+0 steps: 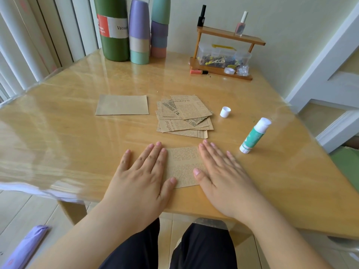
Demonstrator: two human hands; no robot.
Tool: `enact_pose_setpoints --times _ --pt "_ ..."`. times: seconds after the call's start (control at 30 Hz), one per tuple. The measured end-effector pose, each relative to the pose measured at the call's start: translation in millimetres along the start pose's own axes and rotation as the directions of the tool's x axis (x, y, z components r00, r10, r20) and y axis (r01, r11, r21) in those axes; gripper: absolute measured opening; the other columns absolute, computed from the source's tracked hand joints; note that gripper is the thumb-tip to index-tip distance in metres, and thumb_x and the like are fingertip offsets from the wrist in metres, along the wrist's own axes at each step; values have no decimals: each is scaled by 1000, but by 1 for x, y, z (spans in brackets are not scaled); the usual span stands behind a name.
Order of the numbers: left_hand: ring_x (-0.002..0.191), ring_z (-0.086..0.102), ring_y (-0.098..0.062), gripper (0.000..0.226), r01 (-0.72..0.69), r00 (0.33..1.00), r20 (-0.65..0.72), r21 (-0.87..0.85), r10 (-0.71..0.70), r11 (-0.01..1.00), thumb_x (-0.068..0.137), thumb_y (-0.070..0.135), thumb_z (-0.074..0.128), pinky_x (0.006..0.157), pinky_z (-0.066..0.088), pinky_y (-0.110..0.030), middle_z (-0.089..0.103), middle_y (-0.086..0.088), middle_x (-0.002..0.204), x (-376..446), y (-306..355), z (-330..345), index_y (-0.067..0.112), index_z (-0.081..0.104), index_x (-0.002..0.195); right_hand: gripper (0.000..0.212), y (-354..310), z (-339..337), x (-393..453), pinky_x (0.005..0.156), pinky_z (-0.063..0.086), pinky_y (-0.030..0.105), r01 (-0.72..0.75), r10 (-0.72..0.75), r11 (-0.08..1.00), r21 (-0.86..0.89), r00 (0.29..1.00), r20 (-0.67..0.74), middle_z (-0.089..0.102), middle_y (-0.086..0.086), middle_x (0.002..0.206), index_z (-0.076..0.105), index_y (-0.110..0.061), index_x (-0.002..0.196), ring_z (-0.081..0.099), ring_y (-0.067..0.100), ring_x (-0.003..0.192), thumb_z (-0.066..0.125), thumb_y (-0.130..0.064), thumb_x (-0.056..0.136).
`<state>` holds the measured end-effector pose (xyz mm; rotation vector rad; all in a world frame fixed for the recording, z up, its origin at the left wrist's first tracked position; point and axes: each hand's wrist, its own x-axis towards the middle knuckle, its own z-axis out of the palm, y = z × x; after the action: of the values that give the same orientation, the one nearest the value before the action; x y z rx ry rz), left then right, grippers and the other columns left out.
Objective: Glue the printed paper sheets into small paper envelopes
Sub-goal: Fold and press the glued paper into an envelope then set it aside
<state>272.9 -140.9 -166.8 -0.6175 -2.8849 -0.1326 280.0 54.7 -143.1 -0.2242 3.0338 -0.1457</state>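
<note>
Both the left hand (pixel 144 171) and the right hand (pixel 223 171) are lying flat with fingers straight, pressing on a tan printed paper sheet (pixel 183 166) at the near edge of the glossy wooden table (pixel 77 123), gripping nothing. One plain brown finished-looking envelope (pixel 122 107) is lying far left. A fanned pile of printed sheets (pixel 184 116) is waiting beyond the hands, so most work seems left, with the uncapped green-and-white glue stick (pixel 254 135) and its white cap (pixel 225 112) lying to the right.
</note>
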Motion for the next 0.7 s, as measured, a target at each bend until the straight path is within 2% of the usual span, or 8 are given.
enact_pose_setpoints --times 0.3,0.33,0.37,0.43,0.53,0.6,0.7 --pt "128 45 -22 67 -1 996 88 -14 3 1000 95 51 20 98 39 -55 48 -8 139 -1 -1 -7 6 52 132 84 1 0 1 116 -12 29 8 -7 1000 16 1000 -9 -22 -16 154 -16 -27 149 -22 -3 139 -13 -63 72" --pt "133 39 -19 71 15 992 124 -26 -11 1000 93 54 15 103 35 -52 42 -6 144 0 1 -11 7 47 137 81 2 0 1 117 -11 29 12 -12 999 30 1000 -6 -21 -16 155 -14 -28 149 -21 -3 139 -9 -64 77" --pt "139 26 -14 79 35 986 163 -49 -26 998 89 59 6 110 25 -49 29 -2 151 2 2 -16 11 36 143 76 4 -1 2 117 -11 29 15 -15 998 59 1000 2 -19 -18 155 -11 -29 150 -19 -5 139 0 -65 84" --pt "143 -6 -7 91 67 988 145 -115 -50 991 72 63 -10 116 1 -43 -1 7 158 5 2 -21 20 12 150 69 6 -6 2 117 -8 28 8 -9 987 163 1000 6 -14 -20 155 -4 -31 151 -16 -8 138 24 -57 94" --pt "140 -23 -12 92 58 991 126 -98 -45 994 65 56 -11 114 -8 -47 -17 7 155 12 8 -30 20 12 147 73 2 -12 3 118 -6 26 28 -15 967 255 999 -53 -13 -22 155 -2 -30 151 -16 -9 137 40 -47 94" --pt "137 -31 -12 90 10 993 115 -114 3 993 67 51 -16 114 -12 -46 -27 4 153 14 15 -30 17 -4 149 70 -7 -12 4 118 -7 28 111 -98 972 206 992 -75 -14 -18 156 -4 -28 151 -19 -6 139 28 -50 93" --pt "136 -30 -11 86 -25 982 183 -162 55 987 64 49 -27 116 -10 -43 -28 2 152 15 23 -23 18 -22 144 76 -18 -5 4 117 -11 28 173 -173 979 104 985 -10 -16 -14 156 -8 -25 151 -23 -6 137 -6 -51 79"
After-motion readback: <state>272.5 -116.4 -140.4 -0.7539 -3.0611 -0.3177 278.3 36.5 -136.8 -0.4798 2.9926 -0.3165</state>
